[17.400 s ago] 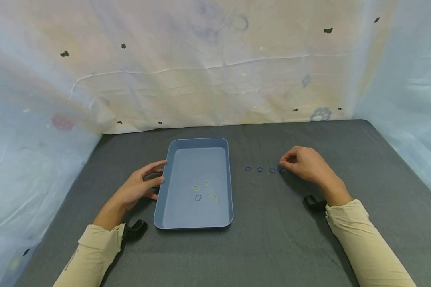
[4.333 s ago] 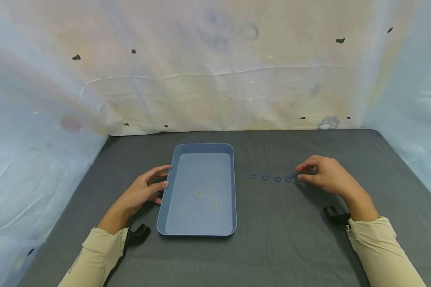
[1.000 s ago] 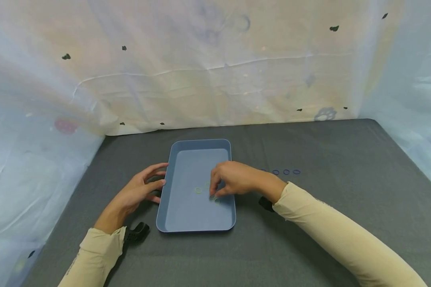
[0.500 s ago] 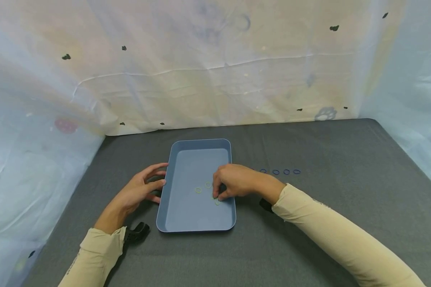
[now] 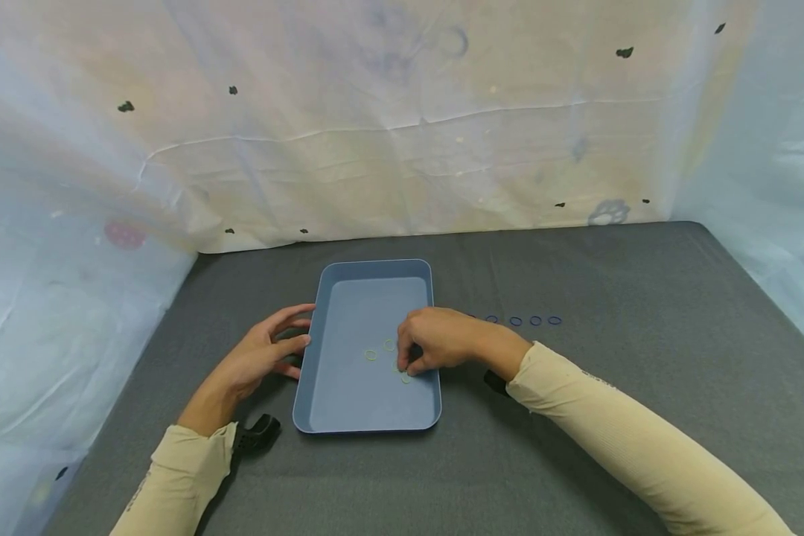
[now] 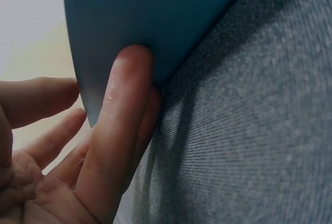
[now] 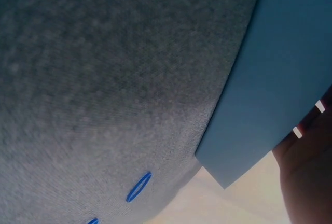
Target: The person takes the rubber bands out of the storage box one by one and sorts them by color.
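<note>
My left hand [image 5: 257,353] rests its fingertips on the outer left wall of the blue tray [image 5: 342,406]. Its fingers look nearly straight in the left wrist view, one pressed flat on the wall [image 6: 104,11]. Inside the tray, my right hand [image 5: 442,339] points its thumb and curled forefinger down at two thin yellow loops like small rubber bands. One loop [image 5: 405,379] shows just below the fingertips; whether they pinch one is hidden. Two more yellow loops, one at the left [image 5: 371,355] and one farther back [image 5: 389,345], lie apart from the hand.
Right of the tray, several dark blue loops [image 5: 516,321] form a row on the grey cloth [image 5: 576,417], partly behind my right hand. The right wrist view shows one blue loop [image 7: 138,186] beside the tray wall. A pale curtain [image 5: 402,179] hangs behind the table.
A blue loop once in the tray is gone from it, and the row at the right is longer. My right hand moved left from the row into the tray, then shifted slightly right. Left hand stays.
</note>
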`<state>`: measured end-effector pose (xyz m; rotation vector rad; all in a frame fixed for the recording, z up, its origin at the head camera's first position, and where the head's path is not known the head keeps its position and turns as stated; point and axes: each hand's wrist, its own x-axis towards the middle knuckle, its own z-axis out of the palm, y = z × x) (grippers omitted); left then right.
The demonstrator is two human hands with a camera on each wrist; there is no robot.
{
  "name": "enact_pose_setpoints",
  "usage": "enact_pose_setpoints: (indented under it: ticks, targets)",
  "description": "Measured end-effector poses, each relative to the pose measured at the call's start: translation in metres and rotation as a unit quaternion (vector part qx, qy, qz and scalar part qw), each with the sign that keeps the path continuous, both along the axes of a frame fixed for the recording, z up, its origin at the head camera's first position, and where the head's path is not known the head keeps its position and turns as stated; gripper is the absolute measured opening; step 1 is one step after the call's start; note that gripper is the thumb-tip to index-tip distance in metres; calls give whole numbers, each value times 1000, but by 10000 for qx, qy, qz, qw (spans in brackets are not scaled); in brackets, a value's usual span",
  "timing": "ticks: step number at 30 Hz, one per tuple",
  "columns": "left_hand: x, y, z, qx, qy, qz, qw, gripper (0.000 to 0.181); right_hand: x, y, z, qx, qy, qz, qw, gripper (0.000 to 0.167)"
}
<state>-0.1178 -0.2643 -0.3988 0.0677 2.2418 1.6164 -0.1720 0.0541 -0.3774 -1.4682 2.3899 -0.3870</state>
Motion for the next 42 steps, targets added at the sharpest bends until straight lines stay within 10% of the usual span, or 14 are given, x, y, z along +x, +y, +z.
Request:
enact_pose_setpoints:
  ticks: [42]
  targets:
    - [3,1,3,-54,59,-17,10000,64,10,4,7,-76,261,166,9995,7]
